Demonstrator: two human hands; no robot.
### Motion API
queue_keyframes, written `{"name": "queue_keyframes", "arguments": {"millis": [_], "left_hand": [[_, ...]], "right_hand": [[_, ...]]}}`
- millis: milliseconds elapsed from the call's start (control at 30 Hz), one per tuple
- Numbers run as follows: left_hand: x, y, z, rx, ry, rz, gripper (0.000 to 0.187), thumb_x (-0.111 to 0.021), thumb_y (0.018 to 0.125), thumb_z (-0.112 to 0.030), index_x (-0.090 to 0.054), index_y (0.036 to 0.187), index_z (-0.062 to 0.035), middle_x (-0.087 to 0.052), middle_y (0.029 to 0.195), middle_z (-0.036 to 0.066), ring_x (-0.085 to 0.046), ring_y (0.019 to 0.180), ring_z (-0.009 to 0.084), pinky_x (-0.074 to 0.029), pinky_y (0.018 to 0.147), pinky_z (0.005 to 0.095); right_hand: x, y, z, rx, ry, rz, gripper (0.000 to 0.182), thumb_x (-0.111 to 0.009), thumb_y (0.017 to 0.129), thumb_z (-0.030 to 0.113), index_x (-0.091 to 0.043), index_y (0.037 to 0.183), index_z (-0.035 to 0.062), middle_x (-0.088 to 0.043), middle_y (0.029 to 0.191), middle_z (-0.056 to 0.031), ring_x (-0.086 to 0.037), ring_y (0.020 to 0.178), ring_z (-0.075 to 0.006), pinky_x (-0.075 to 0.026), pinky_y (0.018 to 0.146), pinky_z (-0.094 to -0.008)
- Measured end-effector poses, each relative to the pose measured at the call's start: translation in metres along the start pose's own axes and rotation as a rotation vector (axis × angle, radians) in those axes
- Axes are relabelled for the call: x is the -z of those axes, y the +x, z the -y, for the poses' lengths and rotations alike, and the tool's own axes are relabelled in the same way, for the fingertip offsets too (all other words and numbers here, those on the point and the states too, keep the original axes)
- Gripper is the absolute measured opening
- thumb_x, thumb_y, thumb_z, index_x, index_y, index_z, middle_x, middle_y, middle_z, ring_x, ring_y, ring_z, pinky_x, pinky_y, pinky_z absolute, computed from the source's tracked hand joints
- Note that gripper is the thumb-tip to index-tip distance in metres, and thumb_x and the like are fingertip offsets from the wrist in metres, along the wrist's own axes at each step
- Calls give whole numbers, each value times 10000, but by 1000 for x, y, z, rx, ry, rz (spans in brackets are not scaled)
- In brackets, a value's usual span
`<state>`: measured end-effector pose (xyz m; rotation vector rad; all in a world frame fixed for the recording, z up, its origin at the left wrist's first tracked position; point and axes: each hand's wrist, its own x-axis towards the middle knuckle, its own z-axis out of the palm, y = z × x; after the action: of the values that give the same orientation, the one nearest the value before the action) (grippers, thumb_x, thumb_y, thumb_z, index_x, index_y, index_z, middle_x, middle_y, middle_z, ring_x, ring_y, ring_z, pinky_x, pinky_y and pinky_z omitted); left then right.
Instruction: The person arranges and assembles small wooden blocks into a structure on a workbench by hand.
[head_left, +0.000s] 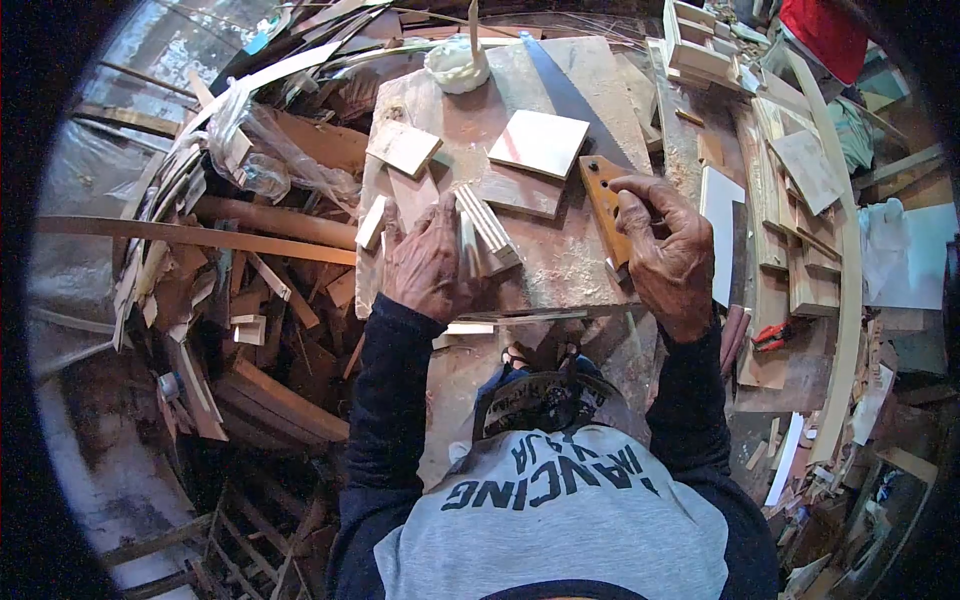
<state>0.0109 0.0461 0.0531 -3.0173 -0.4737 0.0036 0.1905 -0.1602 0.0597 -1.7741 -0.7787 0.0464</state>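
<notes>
My left hand (430,262) lies palm down on the work board (570,275), fingers apart, over a thin brown wood piece (412,192). Right beside it is a stack of narrow pale wood strips (487,222); whether the hand touches them is hard to tell. My right hand (668,245) is closed in a pinch, thumb against forefinger, over the brown wooden handle (600,205) of a handsaw. Whatever the pinch holds is too small to make out. The saw's dark blade (565,90) runs toward the far edge. Square pale wood pieces (540,143) lie between the hands.
A white tub (457,68) with a stick in it stands at the board's far edge. Sawdust (575,270) is scattered near the front. Scrap wood (270,300) heaps up on the left. Red-handled pliers (770,338) and wooden frames (800,250) lie to the right.
</notes>
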Motion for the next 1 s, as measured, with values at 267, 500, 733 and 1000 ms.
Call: {"name": "queue_keyframes", "arguments": {"millis": [267,500,733,1000], "left_hand": [[14,-1,-20,7,-115,29,937,-719,698,-273,-286,1421,138,-542,1304,263,-522,1268,334,-65,1191,579],[9,-8,-21,-49,-184,-49,1009,-765,700,-257,-212,1438,153,-604,1190,258,-575,1191,359,-63,1196,559],[22,-2,-25,1,-179,80,1072,-784,700,-248,-120,1459,116,-608,1229,213,-569,1195,353,-136,1191,544],[30,6,-17,-83,-147,-4,1126,-826,651,-206,-121,1461,134,-644,1076,233,-590,1116,390,-219,1178,487]], "right_hand": [[3,-7,8,-70,-4,81,183,-612,944,147,-688,1052,21,-713,918,-133,-698,810,-217,-542,754,-335],[3,-9,6,64,-99,67,189,-610,948,111,-680,1104,31,-713,1014,-104,-693,849,-169,-550,759,-304],[0,-17,8,-57,46,47,172,-585,903,91,-652,1039,10,-691,954,-168,-674,905,-309,-511,831,-397],[0,-31,6,-156,112,29,169,-588,931,122,-647,1039,7,-700,923,-155,-687,881,-239,-525,792,-360]]}}
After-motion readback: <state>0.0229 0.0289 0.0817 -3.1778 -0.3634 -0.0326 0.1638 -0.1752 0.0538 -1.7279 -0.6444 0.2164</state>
